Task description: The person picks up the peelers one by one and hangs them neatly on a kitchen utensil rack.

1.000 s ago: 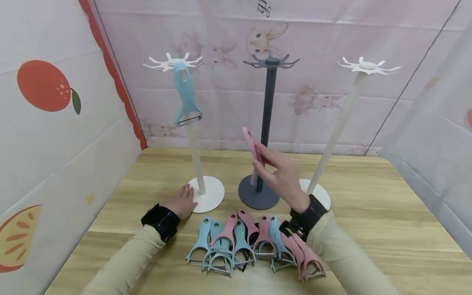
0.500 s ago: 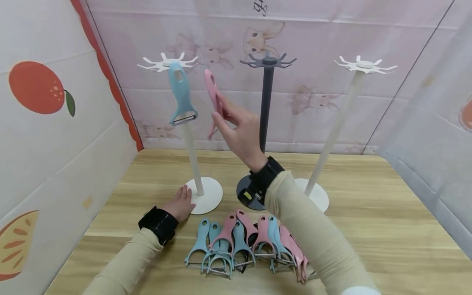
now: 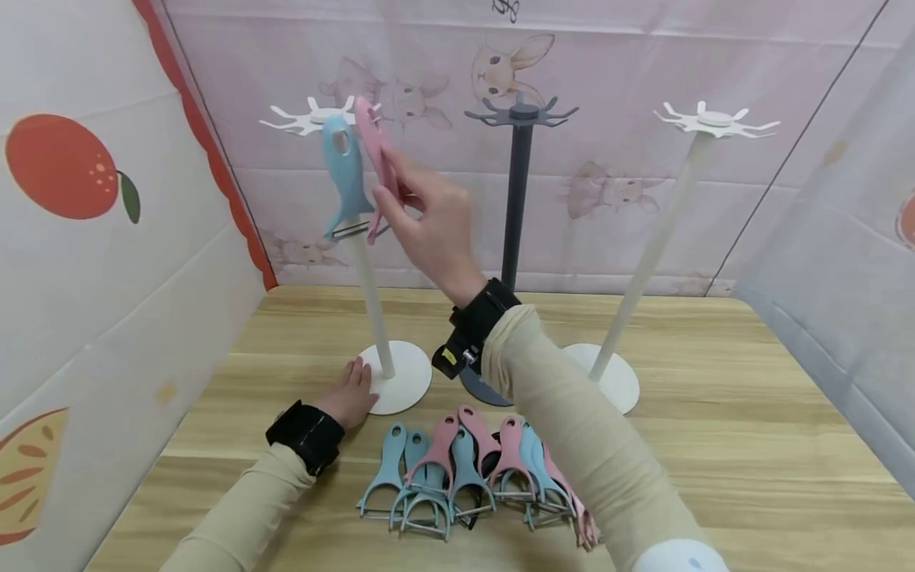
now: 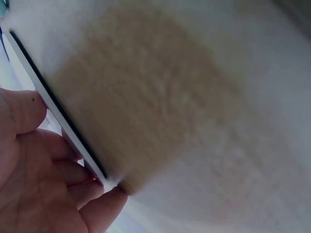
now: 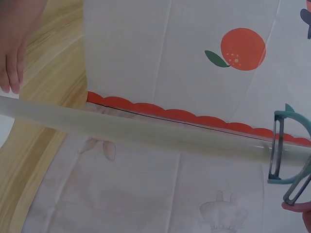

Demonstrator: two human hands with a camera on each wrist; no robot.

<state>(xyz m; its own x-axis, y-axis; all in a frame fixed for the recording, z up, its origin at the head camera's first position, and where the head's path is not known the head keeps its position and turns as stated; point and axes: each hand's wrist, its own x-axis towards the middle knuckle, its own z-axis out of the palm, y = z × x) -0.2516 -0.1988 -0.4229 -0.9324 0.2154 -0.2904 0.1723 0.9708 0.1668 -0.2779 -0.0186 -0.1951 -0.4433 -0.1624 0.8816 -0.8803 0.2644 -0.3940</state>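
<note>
Head view: pink peeler (image 3: 373,151) up near top of L white stand (image 3: 372,306), just R of blue peeler (image 3: 346,179); contact betw. the two can't tell.
Pink peeler axis: long axis steep, near vert.; hole end up, tipped a bit L; blade end down.
R grip (image 3: 432,226): thumb + fingers pinching pink peeler's handle.
L grip (image 3: 350,395): fingers laid out loosely on round base of L white stand, at its L edge.
Blue peeler axis: hole end up at stand's prongs, blade end down; blade bar runs crosswise.
Pile (image 3: 465,457): pink + blue peelers overlapping, nr edge of bench (image 3: 758,397); handles point mostly away from person, blade ends toward.
Writing: dark script (image 3: 505,9) on back cloth (image 3: 443,262), cut by frame top, illegible.
Other stands: dark stand (image 3: 516,199) mid, R white stand (image 3: 650,258); disc bases, straight poles, pronged tops.
Materials: peeler handles smooth, plastic-looking, Y-shaped w/ metal blades; bench wood-grain; back cloth creased, rabbit print; side cloth (image 3: 71,294) w/ fruit print, red scalloped edge.
</note>
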